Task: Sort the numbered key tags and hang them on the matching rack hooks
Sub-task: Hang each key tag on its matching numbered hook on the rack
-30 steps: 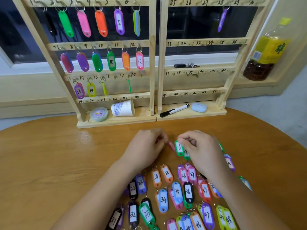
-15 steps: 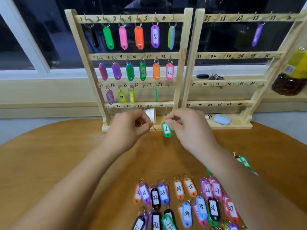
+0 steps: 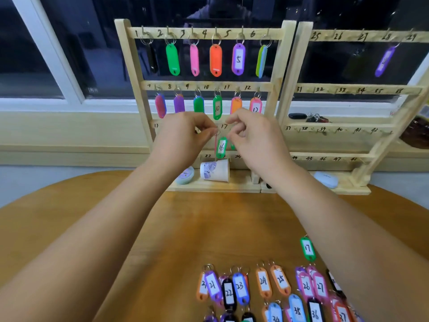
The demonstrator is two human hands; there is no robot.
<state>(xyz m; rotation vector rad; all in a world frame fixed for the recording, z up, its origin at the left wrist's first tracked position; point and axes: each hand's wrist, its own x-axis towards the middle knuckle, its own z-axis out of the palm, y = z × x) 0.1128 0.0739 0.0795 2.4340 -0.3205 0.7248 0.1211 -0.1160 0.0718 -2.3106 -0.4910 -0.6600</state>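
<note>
Tag 16 (image 3: 221, 147) hangs at the third row of the rack (image 3: 282, 66). Left hand (image 3: 183, 135) pinches its ring (image 3: 217, 132). Right hand (image 3: 253, 138) curls just beside; I cannot tell if it grips. Ring could miss the little hook, because hands hide it, and fall.

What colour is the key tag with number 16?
Tag 16 is green with a white label, seen best in the head view.

Both bare: left grip (image 3: 185, 135), right grip (image 3: 255, 138); forearms (image 3: 120, 228) bare, uncovered to frame edge
</note>
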